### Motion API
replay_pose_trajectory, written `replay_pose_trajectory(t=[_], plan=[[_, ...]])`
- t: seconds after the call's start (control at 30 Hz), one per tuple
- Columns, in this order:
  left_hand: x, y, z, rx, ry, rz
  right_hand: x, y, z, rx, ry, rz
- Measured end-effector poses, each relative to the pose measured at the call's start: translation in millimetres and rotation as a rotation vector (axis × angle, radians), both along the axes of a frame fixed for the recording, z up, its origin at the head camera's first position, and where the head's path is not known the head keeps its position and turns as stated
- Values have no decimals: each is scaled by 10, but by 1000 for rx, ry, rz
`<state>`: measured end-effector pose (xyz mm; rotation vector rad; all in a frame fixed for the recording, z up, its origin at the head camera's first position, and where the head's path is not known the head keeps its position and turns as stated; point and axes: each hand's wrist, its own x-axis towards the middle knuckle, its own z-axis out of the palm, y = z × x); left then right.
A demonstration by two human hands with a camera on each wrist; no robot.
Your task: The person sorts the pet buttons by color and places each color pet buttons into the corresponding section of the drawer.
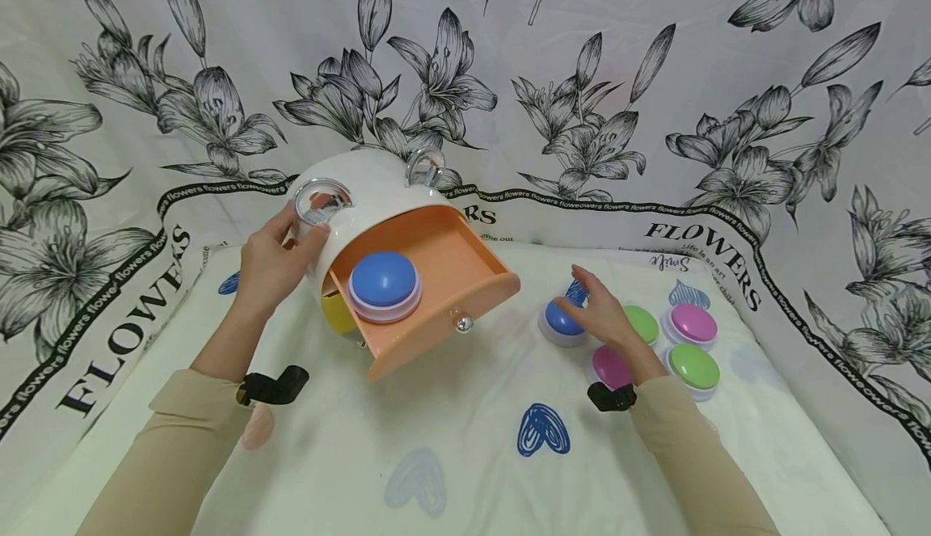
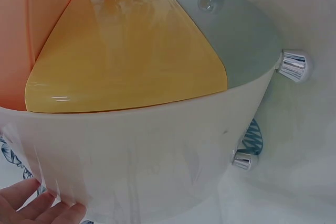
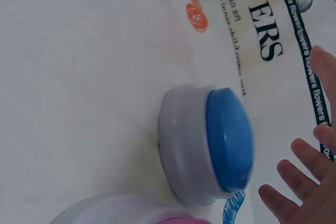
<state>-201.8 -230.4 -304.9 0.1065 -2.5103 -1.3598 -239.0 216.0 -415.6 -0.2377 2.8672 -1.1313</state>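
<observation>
Head view: the right hand (image 1: 602, 310), fingers loosely spread and holding nothing, has a blue button (image 1: 562, 324) just beside it at 9 o'clock, a pink button (image 1: 611, 366) at 6. The left hand (image 1: 272, 257) grips the white cabinet (image 1: 367, 176) at its 2 o'clock; the orange drawer (image 1: 418, 338) stands open, holding another blue button (image 1: 384, 277). Heart-print cloth (image 1: 480, 471) lies beneath; flower-printed fabric (image 1: 498, 168) hangs at 12 o'clock

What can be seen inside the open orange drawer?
Inside the orange drawer sits one blue-topped button. The drawer's surface directly beneath this button is covered, so it cannot be seen.
</observation>
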Motion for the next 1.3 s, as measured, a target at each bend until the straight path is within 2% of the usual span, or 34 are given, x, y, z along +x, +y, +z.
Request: replay_pose_trajectory(t=[0.37,0.5,0.7,1.3], plan=[[11,8,15,5,-6,-1,83,128,-215,86,-154,-3],[9,9,17,3,-1,-4,80,141,-271,134,-180,-4],[17,8,18,5,4,-11,117,139,-252,186,-158,27],[4,10,15,-7,7,-1,99,120,-247,198,-147,43]])
